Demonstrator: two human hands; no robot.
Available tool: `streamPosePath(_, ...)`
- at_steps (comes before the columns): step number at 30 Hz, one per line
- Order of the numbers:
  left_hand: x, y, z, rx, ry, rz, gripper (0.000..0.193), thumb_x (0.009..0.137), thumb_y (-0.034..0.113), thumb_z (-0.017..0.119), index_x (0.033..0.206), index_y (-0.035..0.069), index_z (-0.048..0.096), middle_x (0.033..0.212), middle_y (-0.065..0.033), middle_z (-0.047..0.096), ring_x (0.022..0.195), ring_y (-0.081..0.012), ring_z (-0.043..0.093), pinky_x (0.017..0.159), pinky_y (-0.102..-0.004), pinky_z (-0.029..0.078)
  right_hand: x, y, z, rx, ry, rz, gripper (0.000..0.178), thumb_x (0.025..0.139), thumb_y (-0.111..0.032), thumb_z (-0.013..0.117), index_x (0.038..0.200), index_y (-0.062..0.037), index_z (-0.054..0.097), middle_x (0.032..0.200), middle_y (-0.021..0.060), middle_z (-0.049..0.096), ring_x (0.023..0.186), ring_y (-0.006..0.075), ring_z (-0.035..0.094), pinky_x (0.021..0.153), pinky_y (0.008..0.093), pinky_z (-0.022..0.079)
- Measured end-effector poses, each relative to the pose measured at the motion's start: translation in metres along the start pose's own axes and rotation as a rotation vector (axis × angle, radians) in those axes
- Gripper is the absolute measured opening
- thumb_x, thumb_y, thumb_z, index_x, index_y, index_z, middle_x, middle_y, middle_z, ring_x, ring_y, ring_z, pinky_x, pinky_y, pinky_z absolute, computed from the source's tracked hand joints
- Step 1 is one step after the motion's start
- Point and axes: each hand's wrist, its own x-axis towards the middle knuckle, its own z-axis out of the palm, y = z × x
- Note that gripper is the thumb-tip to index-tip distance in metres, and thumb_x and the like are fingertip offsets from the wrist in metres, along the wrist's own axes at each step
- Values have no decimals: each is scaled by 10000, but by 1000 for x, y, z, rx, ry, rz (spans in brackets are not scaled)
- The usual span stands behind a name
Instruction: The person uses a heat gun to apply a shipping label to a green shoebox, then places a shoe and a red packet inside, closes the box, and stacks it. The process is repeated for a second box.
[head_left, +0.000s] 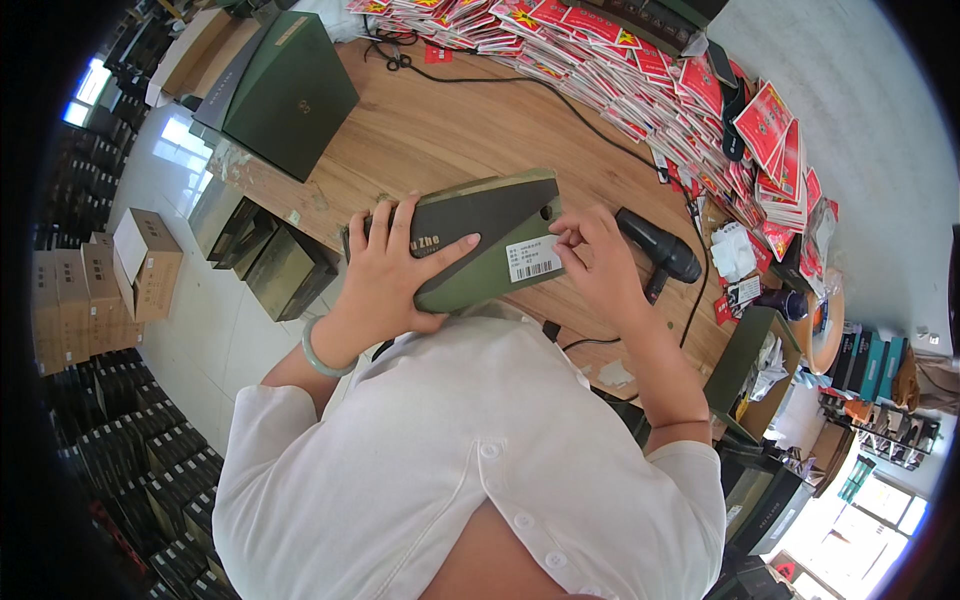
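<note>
A dark green and black shoe box is tilted on its side near the table's front edge, close to my body. My left hand grips its left end, fingers over the upper face and thumb along the front. A white barcode label sits on the box's green side, close to a round finger hole. My right hand is closed in a pinch at the label's upper right corner. The exact contact of those fingertips is partly hidden.
A black hair dryer lies right of the box, its cord crossing the wooden table. Red printed packets are heaped along the back and right. A larger green box stands at the far left. Cartons sit on the floor.
</note>
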Motion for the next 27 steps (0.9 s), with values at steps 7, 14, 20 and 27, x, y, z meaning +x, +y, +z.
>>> streamPosePath(7,1,1,3,8,31,5,925,476,405,801,1361,390,536,1374,-268,373,1189,-430,389,985,-555,294,-15,6,23,-79,241,147,141,826,-42,703,957,-16,656,982,114,598,848,280,594,752,360,505)
streamPosePath(14,0,2,2,5,30,7,930,461,391,804,1354,387,545,1375,-269,373,1197,-428,384,994,-553,284,-20,16,33,-162,299,34,87,855,-47,679,926,-1,658,903,125,658,757,268,637,645,331,516)
streamPosePath(20,0,5,3,-2,33,4,933,458,383,806,1354,385,546,1382,-270,372,1205,-425,381,994,-552,283,-28,-9,27,-230,163,172,54,887,-48,613,928,-18,594,1038,168,694,845,367,657,708,414,520)
streamPosePath(27,-1,6,2,41,43,6,875,500,435,780,1343,425,546,1382,-256,398,1152,-414,409,947,-529,311,-39,-13,21,-105,62,149,86,916,-16,557,990,-9,514,1159,206,660,919,380,667,771,403,532)
